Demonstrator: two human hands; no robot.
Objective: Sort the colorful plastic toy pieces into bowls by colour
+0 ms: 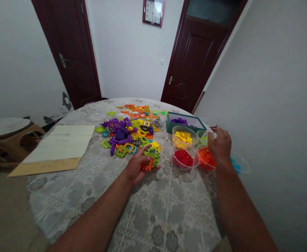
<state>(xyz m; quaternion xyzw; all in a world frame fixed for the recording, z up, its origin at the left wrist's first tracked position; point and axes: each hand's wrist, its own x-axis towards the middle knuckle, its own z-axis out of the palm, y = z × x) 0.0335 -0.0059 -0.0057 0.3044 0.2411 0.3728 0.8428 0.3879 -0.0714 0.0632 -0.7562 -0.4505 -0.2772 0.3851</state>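
Note:
My left hand (137,166) rests on the round table (95,182), palm up, fingers curled round an orange building tile (147,165) at the near edge of a pile of coloured tiles (128,134). My right hand (220,146) hovers palm down over a clear bowl of orange tiles (205,159). Its fingers are bent and what they hold, if anything, is hidden. Clear bowls of red tiles (183,158) and yellow tiles (183,137) stand just left of it.
A teal box (185,121) with purple tiles stands behind the bowls. A bowl with blue pieces (239,165) sits at the table's right edge. Cardboard sheets (59,143) lie on the left. A low wooden table (10,134) stands further left. Two dark doors are behind.

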